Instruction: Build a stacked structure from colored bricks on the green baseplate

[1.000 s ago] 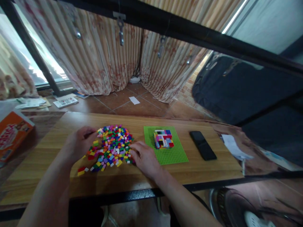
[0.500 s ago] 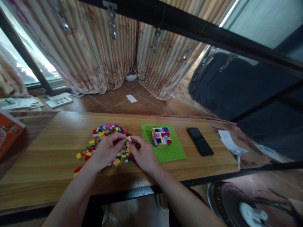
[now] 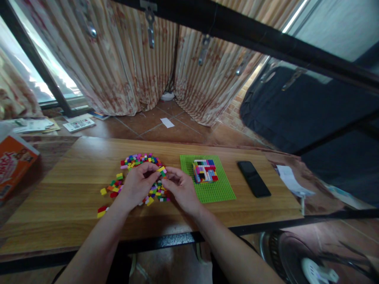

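Observation:
A heap of small coloured bricks point(image 3: 139, 159) lies on the wooden table point(image 3: 74, 185). My left hand point(image 3: 136, 184) hovers over the heap with its fingers pinched on a small yellow brick point(image 3: 161, 169). My right hand point(image 3: 181, 189) is right beside it, fingers curled toward the same brick, fingertips nearly touching the left hand's. To the right lies a green baseplate point(image 3: 216, 191) with a low multicoloured brick build point(image 3: 205, 170) on its far half.
A black phone point(image 3: 254, 178) lies right of the baseplate, and a white paper point(image 3: 291, 180) sits by the table's right end. An orange box point(image 3: 13, 163) stands at the far left. A fan point(image 3: 299, 260) is below the front edge.
My left hand came in from the heap's left side to its middle and met the right hand; both now pinch together over the bricks. The camera shifted slightly.

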Tool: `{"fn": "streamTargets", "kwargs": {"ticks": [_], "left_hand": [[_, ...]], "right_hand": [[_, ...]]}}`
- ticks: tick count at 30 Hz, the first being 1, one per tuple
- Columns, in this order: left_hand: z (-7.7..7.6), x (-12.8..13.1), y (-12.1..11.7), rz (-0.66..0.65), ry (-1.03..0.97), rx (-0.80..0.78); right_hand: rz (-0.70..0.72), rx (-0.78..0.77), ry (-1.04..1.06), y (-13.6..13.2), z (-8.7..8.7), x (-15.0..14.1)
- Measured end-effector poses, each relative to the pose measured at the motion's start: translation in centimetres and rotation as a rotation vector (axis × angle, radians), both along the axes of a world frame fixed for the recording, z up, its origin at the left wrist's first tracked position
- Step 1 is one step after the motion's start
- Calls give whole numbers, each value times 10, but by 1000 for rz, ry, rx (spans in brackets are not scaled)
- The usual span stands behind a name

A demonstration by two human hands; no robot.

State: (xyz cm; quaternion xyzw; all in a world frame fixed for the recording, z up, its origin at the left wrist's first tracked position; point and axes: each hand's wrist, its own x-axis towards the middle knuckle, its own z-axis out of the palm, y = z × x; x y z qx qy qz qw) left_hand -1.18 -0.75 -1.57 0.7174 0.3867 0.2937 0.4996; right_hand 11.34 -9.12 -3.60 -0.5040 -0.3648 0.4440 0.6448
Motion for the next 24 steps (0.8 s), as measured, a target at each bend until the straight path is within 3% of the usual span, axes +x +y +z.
{"fn": "streamTargets", "kwargs": {"ticks": [7,13,24], "left_hand": [[5,0,-7,-92,-83,-216],[11,-2,-10,-147,19,-159],[12,-6,-10,-137,-116,-364]], "right_hand": [[-60,-31,-128,-1,-1,1],[3,-14,-322,-7,7,3],[27,26,-370,-9,10,4]]}}
